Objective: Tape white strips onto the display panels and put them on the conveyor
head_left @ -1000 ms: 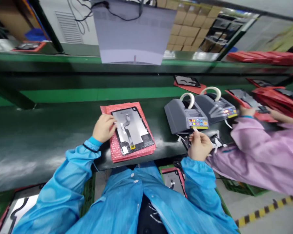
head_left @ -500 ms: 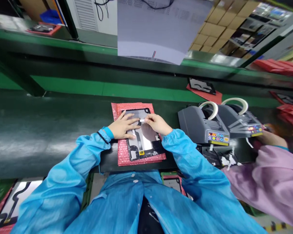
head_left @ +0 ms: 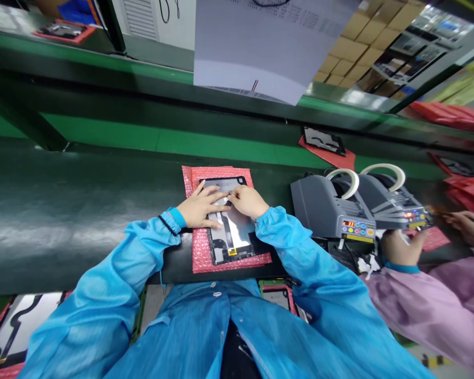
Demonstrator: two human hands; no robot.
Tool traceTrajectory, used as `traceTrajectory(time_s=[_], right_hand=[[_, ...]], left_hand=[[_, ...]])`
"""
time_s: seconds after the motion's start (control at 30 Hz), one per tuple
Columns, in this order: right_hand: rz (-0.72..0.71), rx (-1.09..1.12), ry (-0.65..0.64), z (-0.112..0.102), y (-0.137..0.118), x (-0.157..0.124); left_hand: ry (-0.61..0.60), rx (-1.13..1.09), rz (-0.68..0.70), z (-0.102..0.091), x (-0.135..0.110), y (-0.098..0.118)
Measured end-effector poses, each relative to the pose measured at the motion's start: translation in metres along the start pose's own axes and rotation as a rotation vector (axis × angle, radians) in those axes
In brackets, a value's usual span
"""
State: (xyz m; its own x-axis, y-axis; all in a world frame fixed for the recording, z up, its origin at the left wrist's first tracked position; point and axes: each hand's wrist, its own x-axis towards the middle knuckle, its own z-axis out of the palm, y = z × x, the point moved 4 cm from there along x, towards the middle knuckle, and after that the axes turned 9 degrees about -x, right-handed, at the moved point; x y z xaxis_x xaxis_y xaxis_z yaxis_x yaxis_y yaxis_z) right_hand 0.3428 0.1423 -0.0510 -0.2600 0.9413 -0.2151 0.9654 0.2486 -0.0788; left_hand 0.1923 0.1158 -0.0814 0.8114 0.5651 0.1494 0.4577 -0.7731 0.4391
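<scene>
The panel (head_left: 237,237) is being pressed under the flat, spread left hand (head_left: 200,208); the right hand's (head_left: 247,201) grip is being hidden and cannot be told.

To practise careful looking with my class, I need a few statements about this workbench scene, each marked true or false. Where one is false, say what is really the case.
1. The left hand and the right hand both touch the panel. True.
2. The panel lies on a blue cloth. False: it lies on a pink bubble-wrap pad.
3. Two grey tape dispensers stand to the right of the panel. True.
4. The person whose hands touch the panel wears pink sleeves. False: their sleeves are blue. The pink sleeve belongs to a co-worker at the right.
</scene>
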Motion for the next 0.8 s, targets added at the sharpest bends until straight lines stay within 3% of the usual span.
traceTrajectory(time_s=[0.23,0.37,0.5,0.63,0.7,0.8], right_hand=[[0.144,-0.106,-0.108,-0.013,0.003,0.003],[0.254,-0.073,0.012,-0.021,0.039,-0.022],[0.311,0.408,0.257,0.011,0.091,-0.100],[0.631,1.001,0.519,0.069,0.135,-0.184],[0.796,1.279,0.672,0.085,0.150,-0.206],[0.882,1.560,0.867,0.083,0.167,-0.209]], left_hand=[[0.002,0.019,-0.010,0.002,-0.001,-0.002],[-0.021,0.041,-0.023,-0.003,-0.001,0.001],[-0.017,0.105,-0.025,-0.012,0.019,0.023],[-0.135,0.117,0.117,0.002,0.056,0.058],[-0.213,0.123,0.157,0.015,0.072,0.069],[-0.270,0.145,0.167,0.026,0.087,0.073]])
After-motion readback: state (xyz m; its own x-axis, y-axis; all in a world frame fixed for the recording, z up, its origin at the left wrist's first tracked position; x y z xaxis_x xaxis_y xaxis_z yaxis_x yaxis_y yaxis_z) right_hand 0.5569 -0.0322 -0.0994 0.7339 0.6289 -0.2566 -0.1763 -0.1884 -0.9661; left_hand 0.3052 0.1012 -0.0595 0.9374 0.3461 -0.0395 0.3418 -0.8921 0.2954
